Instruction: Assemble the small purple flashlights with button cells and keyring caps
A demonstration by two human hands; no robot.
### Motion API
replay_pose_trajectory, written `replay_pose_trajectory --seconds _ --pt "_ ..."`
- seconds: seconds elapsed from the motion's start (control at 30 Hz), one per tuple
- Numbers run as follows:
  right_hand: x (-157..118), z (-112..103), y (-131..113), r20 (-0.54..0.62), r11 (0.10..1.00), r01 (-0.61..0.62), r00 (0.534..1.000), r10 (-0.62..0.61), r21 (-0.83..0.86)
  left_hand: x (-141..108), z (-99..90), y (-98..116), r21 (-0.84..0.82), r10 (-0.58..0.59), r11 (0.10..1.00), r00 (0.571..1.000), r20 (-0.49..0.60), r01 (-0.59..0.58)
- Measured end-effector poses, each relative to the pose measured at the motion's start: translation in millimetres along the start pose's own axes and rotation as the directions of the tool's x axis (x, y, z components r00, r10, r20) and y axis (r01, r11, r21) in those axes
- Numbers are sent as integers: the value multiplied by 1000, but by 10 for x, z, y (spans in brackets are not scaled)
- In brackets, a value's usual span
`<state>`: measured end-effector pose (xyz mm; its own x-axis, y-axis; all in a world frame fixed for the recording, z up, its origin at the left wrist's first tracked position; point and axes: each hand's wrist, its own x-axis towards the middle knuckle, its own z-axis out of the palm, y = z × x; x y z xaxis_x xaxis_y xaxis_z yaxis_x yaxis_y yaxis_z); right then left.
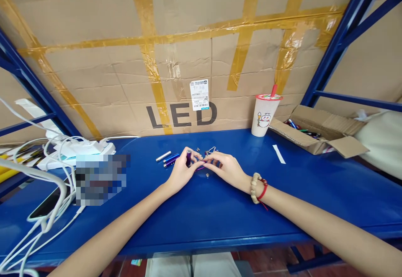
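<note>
My left hand (183, 170) is closed around a dark purple metal tube (188, 159), which stands up between its fingers. Its fingertips meet those of my right hand (224, 167), also closed; whatever is pinched where they touch is too small to name. Left of the hands, a silver tube (163, 156) and a blue tube (171, 158) lie on the blue table (201, 218). Just behind my right hand are small metal parts and a metal clip (212, 149). A small silver piece (207, 175) rests on the table in front of the fingertips.
A lidded cup (265, 115) with a red straw stands at the back right, beside an open cardboard box (314, 132) of small items. A white strip (279, 154) lies nearer. White cables (63, 185), a power strip (103, 149) and a phone (50, 201) occupy the left.
</note>
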<state>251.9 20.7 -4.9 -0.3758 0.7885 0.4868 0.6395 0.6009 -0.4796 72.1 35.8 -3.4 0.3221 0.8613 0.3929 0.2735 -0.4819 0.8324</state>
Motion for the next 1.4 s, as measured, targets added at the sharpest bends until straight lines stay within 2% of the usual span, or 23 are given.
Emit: replay_pose_trajectory --seconds 0.23,0.57,0.8,1.07,1.23,1.4 --pt "21 30 51 -50 998 -20 999 23 61 -22 40 53 -51 -20 998 999 28 21" --pt "39 -1 66 -38 991 18 999 -13 134 -24 54 22 -152 -7 988 999 49 15" --pt "23 -12 60 -109 990 48 994 -33 134 -5 73 -94 -237 -103 964 992 74 117" --pt "-9 -14 102 -121 981 163 981 -151 100 24 103 -111 -328 -170 920 973 155 213" --pt "25 -30 141 -163 984 167 974 -156 54 45 99 -138 -388 -185 896 976 115 216" --pt "29 -12 147 -125 983 176 978 -169 43 48 85 -153 -409 -165 898 986 31 163"
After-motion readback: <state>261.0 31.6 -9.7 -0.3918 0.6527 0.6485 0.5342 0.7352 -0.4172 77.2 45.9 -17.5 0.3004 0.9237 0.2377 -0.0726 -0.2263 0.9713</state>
